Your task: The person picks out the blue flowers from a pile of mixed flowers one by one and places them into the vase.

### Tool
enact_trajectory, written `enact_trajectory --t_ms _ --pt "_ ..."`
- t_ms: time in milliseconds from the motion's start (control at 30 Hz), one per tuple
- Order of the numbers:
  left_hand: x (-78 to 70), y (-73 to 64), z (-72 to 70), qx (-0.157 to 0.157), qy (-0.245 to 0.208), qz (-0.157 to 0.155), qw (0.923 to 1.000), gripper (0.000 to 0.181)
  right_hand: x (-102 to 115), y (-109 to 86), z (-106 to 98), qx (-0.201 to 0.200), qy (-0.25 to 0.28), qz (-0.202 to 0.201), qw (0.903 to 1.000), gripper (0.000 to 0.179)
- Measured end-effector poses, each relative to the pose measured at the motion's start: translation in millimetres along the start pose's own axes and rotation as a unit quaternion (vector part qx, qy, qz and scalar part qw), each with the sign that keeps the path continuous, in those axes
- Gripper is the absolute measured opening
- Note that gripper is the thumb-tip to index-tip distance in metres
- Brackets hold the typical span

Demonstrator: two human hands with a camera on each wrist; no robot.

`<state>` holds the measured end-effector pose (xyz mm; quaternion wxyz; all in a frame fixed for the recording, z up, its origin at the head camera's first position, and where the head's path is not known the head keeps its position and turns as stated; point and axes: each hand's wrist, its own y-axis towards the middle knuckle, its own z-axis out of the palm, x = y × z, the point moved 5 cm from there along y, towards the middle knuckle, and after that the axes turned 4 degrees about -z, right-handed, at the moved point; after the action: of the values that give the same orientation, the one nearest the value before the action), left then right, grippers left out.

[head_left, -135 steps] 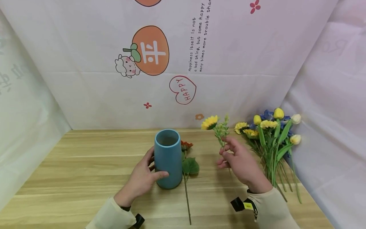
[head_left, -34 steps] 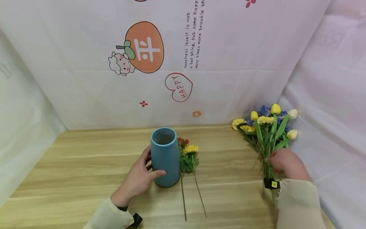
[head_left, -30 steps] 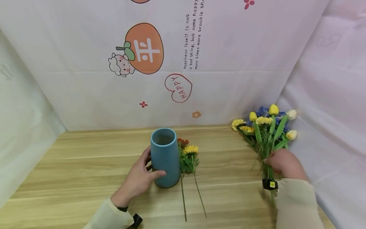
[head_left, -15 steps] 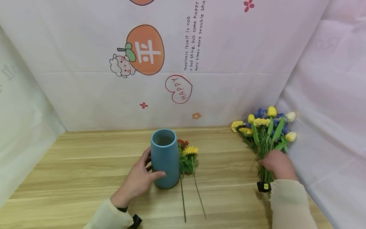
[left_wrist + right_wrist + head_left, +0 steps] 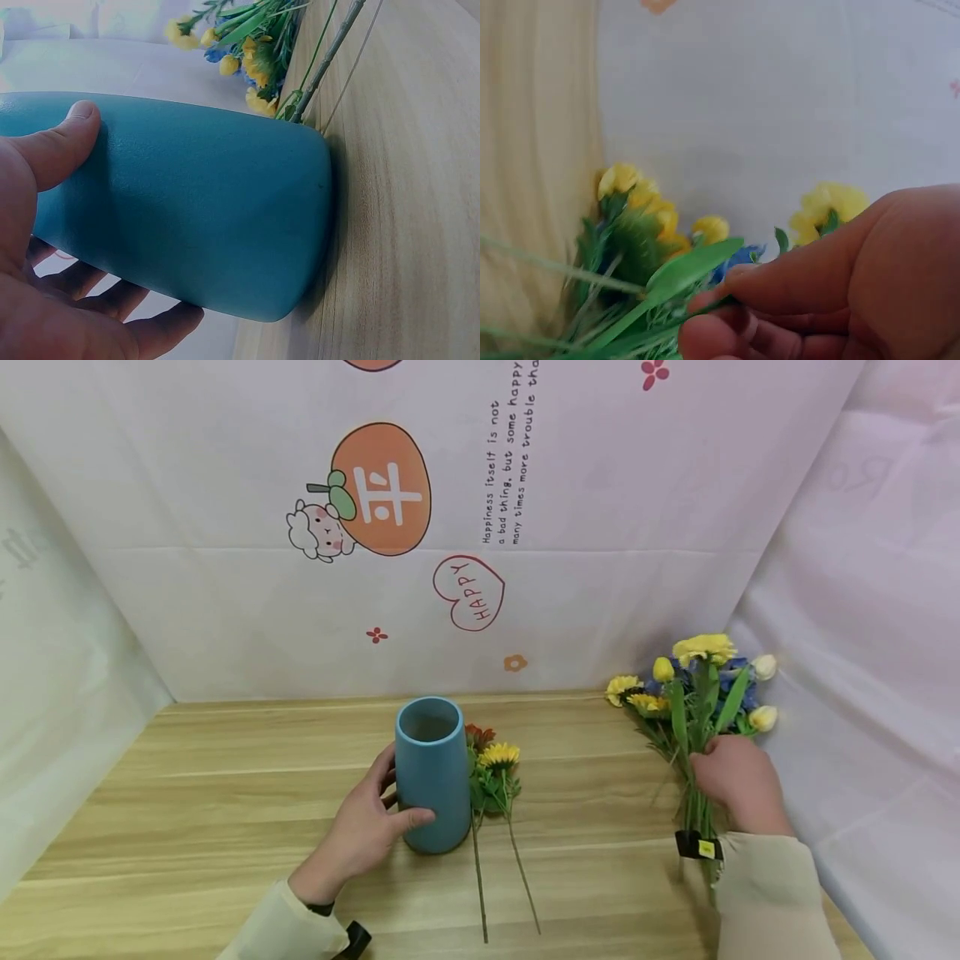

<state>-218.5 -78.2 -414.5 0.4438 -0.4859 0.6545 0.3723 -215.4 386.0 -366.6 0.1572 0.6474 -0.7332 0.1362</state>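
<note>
My left hand (image 5: 367, 827) grips a blue vase (image 5: 433, 785), which stands upright on the table. In the left wrist view the thumb lies along one side of the vase and the fingers along the other. At the right, my right hand (image 5: 738, 781) pinches a thin green stem between thumb and forefinger; the stem seems to belong to a yellow flower (image 5: 705, 647) raised above the bunch. Around that hand lie yellow flowers (image 5: 637, 195), a yellow tulip (image 5: 663, 669), white tulips (image 5: 763, 718) and blue flowers. The lower stems are partly hidden by the hand and wrist camera.
Just right of the vase, a red flower (image 5: 480, 737) and a yellow flower (image 5: 500, 755) lie with their stems toward the front of the wooden table (image 5: 225, 802). A printed white cloth (image 5: 585, 568) stands behind, with white cloth at both sides.
Earlier, the right hand laid a yellow flower beside the red one, then went to the bunch. Just now it has lifted another yellow flower slightly. The left hand stays on the vase.
</note>
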Motion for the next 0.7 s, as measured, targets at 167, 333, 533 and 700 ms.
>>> enact_trajectory --t_ms 167,333,533,700 --pt "0.5 -0.3 0.2 0.0 0.001 -0.001 1.0 0.102 20.2 -4.9 -9.5 -0.028 0.012 -0.016 0.9994 0.032" --pt "-0.1 -0.4 -0.1 0.0 -0.001 -0.002 1.0 0.102 36.3 -7.5 -12.3 -0.058 0.038 -0.024 0.9973 0.024" --pt "0.3 -0.9 -0.2 0.001 0.0 -0.005 1.0 0.102 48.9 -8.7 -11.8 -0.079 0.03 -0.049 0.9952 0.021" --pt "-0.2 -0.9 -0.4 0.0 0.001 -0.005 1.0 0.102 62.4 -9.0 -7.2 -0.08 0.018 -0.082 0.9933 0.02"
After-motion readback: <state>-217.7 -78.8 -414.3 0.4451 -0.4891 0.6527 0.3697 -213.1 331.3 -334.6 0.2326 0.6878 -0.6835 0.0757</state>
